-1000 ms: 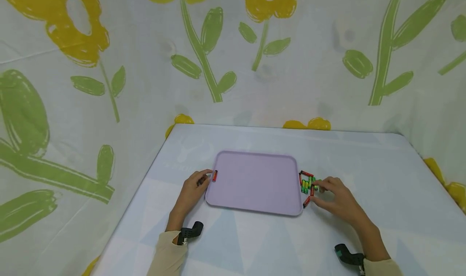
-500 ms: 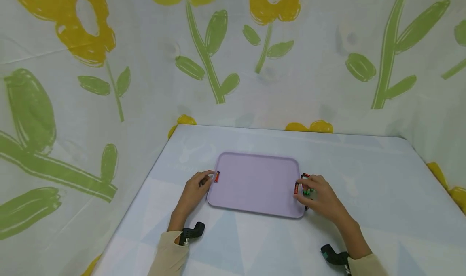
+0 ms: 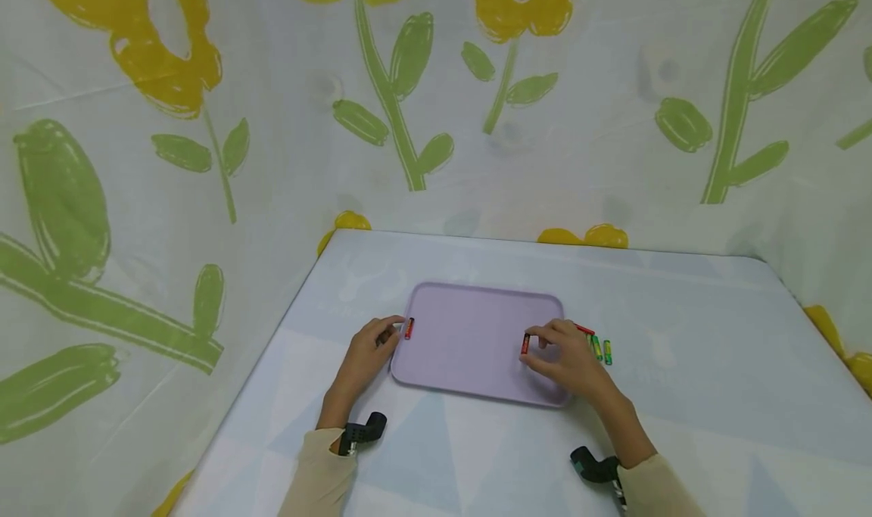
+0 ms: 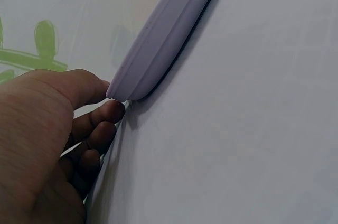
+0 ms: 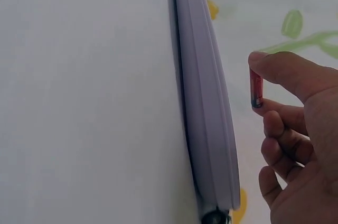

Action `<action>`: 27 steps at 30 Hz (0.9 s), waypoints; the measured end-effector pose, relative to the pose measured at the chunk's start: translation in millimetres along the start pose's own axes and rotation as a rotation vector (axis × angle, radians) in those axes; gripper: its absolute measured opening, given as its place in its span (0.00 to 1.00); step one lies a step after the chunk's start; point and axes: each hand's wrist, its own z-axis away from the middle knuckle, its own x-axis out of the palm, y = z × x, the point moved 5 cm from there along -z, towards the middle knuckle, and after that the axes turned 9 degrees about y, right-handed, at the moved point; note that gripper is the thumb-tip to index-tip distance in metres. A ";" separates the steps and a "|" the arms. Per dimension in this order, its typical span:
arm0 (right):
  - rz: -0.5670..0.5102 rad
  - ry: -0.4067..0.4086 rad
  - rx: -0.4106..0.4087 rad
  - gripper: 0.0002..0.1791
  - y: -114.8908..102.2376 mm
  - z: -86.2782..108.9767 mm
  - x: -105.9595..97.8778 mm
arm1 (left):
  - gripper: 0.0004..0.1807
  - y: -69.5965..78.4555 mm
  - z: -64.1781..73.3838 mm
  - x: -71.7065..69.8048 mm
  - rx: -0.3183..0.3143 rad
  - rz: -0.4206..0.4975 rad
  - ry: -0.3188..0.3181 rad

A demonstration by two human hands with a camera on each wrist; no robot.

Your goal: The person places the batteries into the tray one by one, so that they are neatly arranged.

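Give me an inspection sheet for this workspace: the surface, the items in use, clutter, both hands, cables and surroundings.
Surface: table under a pale blue patterned cloth.
Job's things: lilac tray; red battery over the tray's right part; second red battery at its left rim.
Clutter: loose batteries, green and red, on the cloth right of the tray.
Hands: right hand pinches the first red battery; left hand holds the second at the tray's left edge.
Cables: nothing seen.
Surroundings: flower-print cloth hangs behind and at both sides; a black wrist mount on each arm.
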 end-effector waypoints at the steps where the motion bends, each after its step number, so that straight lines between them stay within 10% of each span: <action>1: -0.010 -0.002 0.006 0.21 -1.1 -1.6 2.2 | 0.16 0.2 -0.5 -0.5 0.001 0.000 -0.001; 27: -0.133 -0.067 -0.008 0.22 -35.8 -36.8 75.4 | 0.16 4.0 1.2 -1.0 0.030 0.003 0.026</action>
